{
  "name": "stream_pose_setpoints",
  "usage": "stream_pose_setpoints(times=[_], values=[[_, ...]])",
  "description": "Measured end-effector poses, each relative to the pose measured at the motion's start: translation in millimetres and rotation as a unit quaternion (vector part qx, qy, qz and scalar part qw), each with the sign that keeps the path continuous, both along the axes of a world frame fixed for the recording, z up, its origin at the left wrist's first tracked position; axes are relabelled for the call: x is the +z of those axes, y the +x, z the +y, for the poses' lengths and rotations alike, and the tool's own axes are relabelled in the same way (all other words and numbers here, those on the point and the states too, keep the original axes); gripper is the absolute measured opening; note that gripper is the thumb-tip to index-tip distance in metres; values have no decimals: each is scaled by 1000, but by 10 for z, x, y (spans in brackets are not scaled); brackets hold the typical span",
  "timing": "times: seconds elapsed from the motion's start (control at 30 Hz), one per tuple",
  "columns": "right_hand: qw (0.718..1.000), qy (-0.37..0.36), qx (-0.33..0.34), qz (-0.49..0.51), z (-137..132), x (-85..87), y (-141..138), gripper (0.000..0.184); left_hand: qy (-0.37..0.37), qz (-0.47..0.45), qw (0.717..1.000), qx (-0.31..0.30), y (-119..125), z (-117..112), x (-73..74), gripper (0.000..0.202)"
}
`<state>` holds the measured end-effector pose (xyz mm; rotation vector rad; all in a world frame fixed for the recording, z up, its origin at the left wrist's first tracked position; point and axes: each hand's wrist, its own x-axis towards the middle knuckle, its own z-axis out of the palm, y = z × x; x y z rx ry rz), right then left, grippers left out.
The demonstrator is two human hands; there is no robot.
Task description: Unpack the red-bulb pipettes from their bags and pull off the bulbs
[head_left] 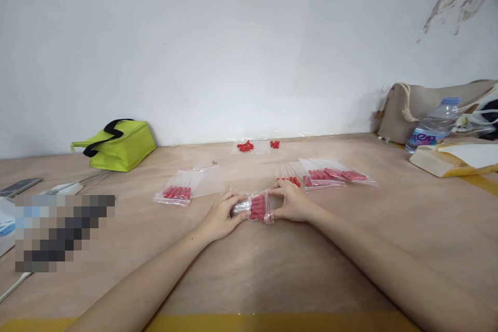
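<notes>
Between my two hands is a clear zip bag (pixel 257 208) with several red-handled tools inside, their thin metallic shafts pointing left. My left hand (pixel 224 213) is closed around the shaft end of the bag. With fingers and thumb, my right hand (pixel 288 201) pinches the bag's zip edge on the right. Just behind my right hand lie loose red-handled pieces (pixel 293 181), partly hidden by it. Filled bags of the same red-handled tools (pixel 321 175) overlap to the right. Another filled bag (pixel 177 192) lies to the left.
Small red pieces (pixel 245 146) lie on clear plastic near the wall. A lime-green bag (pixel 120 146) stands at the back left, a phone (pixel 20 187) at far left. On the right are a water bottle (pixel 433 127), a beige bag (pixel 392 114) and a paper packet (pixel 447 161).
</notes>
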<state>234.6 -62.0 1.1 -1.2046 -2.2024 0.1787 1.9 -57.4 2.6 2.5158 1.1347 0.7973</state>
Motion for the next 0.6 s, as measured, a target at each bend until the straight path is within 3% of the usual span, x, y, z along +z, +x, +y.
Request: stream_pose_setpoints(times=[0.17, 0.3, 0.4, 0.53, 0.6], values=[[997, -28, 51, 47, -77, 71, -77, 26, -4, -10, 1000, 3, 4, 24, -22, 34], [991, -58, 86, 85, -79, 52, -117, 27, -8, -23, 1000, 16, 4, 34, -25, 35], [990, -63, 82, 94, -71, 46, -131, 29, -12, -16, 1000, 18, 5, 40, -27, 34], [980, -152, 45, 122, -41, 5, -149, 25, -21, -14, 1000, 13, 5, 51, -39, 34], [969, -192, 22, 155, -16, -34, -156, 32, -22, -16, 1000, 14, 6, 51, -41, 34]])
